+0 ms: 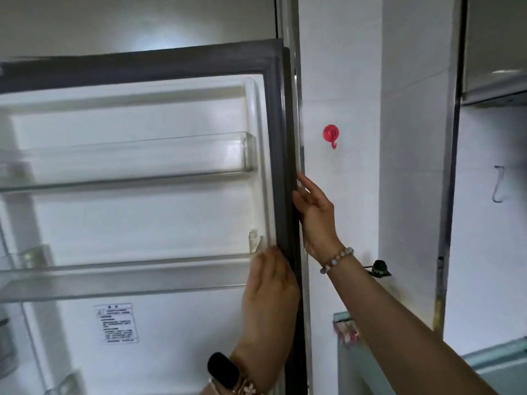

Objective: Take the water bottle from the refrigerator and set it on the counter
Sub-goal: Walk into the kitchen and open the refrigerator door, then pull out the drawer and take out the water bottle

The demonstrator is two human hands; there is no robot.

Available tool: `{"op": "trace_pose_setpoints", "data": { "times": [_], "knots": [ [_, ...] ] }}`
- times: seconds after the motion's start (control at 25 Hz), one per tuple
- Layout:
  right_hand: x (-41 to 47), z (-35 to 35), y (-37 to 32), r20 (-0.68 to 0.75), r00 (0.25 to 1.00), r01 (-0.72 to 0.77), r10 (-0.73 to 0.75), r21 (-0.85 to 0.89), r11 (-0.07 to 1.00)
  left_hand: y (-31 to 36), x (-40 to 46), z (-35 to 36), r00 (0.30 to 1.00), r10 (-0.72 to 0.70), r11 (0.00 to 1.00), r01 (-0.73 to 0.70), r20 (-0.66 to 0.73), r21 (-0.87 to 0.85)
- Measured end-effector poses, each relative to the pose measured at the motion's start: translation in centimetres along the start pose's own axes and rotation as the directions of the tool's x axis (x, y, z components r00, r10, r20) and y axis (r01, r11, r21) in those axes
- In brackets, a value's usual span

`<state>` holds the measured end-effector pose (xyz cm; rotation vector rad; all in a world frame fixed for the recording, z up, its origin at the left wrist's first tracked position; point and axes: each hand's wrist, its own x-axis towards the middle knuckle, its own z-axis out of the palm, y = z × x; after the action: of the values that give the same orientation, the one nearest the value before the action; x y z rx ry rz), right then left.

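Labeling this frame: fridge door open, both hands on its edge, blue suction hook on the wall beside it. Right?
One thing is off: the suction hook is red, not blue. The head view shows the rest as stated: the fridge door is open, with the left hand and right hand on its edge, and the hook on the wall beside it.
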<state>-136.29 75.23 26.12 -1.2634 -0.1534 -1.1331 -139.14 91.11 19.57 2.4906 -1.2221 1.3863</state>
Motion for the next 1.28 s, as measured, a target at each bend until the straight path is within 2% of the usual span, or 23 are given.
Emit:
{"op": "trace_pose_setpoints", "data": {
  "times": [0.12,0.28,0.36,0.44,0.48,0.52,0.56,0.64,0.68,0.76,0.84,0.92,1.04,1.16,1.28],
  "knots": [
    [1.1,-0.4,0.8,0.046,0.999,-0.012,0.011,0.014,1.0,0.7,1.0,0.7,0.998,-0.05,0.998,0.049,0.031,0.027],
    [1.5,-0.8,1.2,0.07,0.997,-0.028,0.026,0.022,0.999,1.1,1.1,1.4,0.997,-0.073,0.997,0.073,0.003,0.004],
    [1.4,-1.0,1.0,0.078,0.996,-0.032,0.035,-0.036,0.999,1.2,1.2,0.9,0.998,-0.055,0.998,0.054,0.022,0.03],
    [1.0,-1.0,0.4,0.065,0.998,0.024,-0.01,-0.223,0.974,1.0,1.1,-0.4,1.0,-0.025,0.998,0.025,-0.008,0.057],
    [0.6,-0.8,-0.3,0.032,0.997,0.079,-0.073,-0.341,0.937,0.6,1.0,-1.1,0.998,0.023,1.0,-0.024,-0.054,-0.016],
    [0.0,-0.5,-1.3,0.005,0.986,0.154,-0.166,-0.395,0.905,0.1,0.8,-2.0,0.992,0.071,0.98,-0.089,-0.106,-0.177],
    [-0.7,0.2,-2.4,-0.007,0.965,0.243,-0.263,-0.367,0.898,-0.9,0.5,-3.2,0.986,0.063,0.918,-0.119,-0.157,-0.378],
    [-2.2,2.3,-5.2,-0.023,0.932,0.355,-0.361,-0.137,0.925,-3.7,-0.5,-6.5,0.978,-0.117,0.675,-0.049,-0.171,-0.736],
    [-3.1,3.7,-6.7,-0.013,0.94,0.341,-0.341,0.04,0.939,-5.5,-1.3,-8.1,0.96,-0.241,0.545,0.009,-0.146,-0.838],
    [-5.0,7.4,-8.8,0.128,0.964,0.173,-0.233,0.363,0.916,-9.8,-3.6,-11.0,0.869,-0.489,0.365,0.12,-0.08,-0.923],
    [-7.4,11.4,-9.3,0.358,0.928,-0.091,-0.107,0.494,0.865,-14.1,-6.7,-13.3,0.752,-0.659,0.274,0.228,-0.009,-0.934],
    [-10.2,15.5,-8.1,0.547,0.837,-0.337,0.013,0.496,0.8,-17.5,-10.3,-15.2,0.659,-0.75,0.197,0.299,0.052,-0.934],
    [-14.5,21.0,-5.1,0.727,0.657,-0.629,0.201,0.381,0.678,-21.1,-15.8,-16.9,0.562,-0.818,0.117,0.37,0.122,-0.922],
    [-18.3,26.2,-2.3,0.815,0.501,-0.765,0.293,0.258,0.59,-24.5,-20.6,-18.8,0.481,-0.863,0.073,0.418,0.153,-0.905],
    [-21.4,30.9,-0.2,0.841,0.43,-0.815,0.327,0.206,0.542,-28.0,-24.2,-20.3,0.434,-0.882,0.031,0.441,0.183,-0.897]
  ]
}}
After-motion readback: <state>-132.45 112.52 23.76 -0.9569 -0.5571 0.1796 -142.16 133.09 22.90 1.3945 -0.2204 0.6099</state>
